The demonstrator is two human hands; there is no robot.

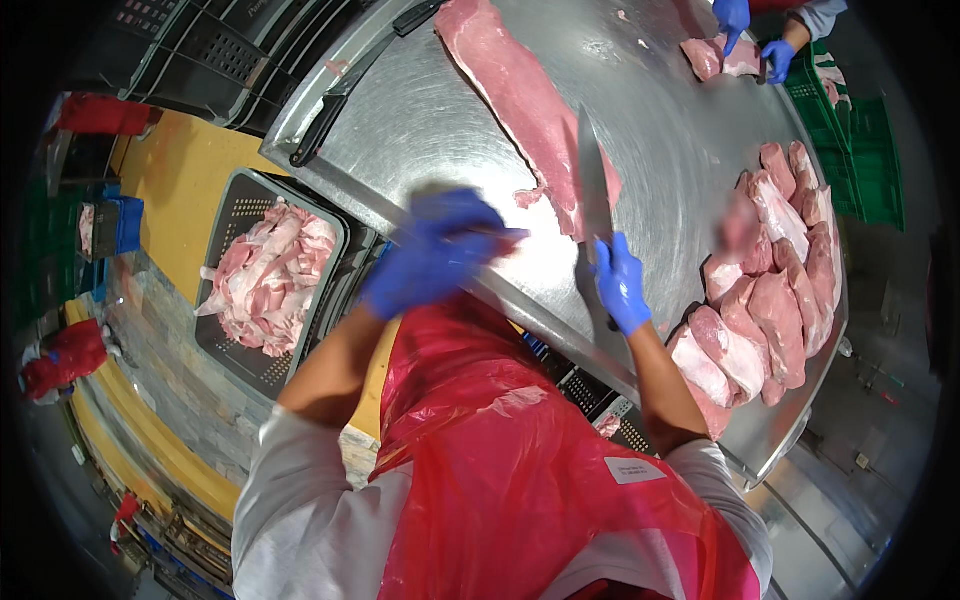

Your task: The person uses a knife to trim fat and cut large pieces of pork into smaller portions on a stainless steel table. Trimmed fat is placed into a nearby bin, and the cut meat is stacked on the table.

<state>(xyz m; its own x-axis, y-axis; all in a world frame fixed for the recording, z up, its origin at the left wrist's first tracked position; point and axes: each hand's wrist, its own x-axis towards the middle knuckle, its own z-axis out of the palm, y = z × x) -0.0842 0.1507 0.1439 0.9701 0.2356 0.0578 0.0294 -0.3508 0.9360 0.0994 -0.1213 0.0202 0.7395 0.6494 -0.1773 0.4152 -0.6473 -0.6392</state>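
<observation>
the long meat slab point(522, 108) slants far-left to near-right on the desk point(410, 135), with the right hand point(622, 285), clasping a knife point(594, 185), nearer its near end and the left hand point(432, 245), grip too blurred to tell, leftward.

The right grip point(620, 284) (a blue-gloved hand) holds a knife point(594, 185), its blade overlapping the right edge of a long pink cut of meat point(512, 100) on the metal surface point(665, 165). The left grip point(440, 240), blurred, has a small reddish scrap point(513, 241) at its fingertips. Heaped meat pieces point(778, 310) lie to the right; a grey crate point(345, 232) on the left holds pale trimmings point(268, 275). At the far side, a co-worker's blue gloves point(733, 14) touch another meat piece point(706, 60).
</observation>
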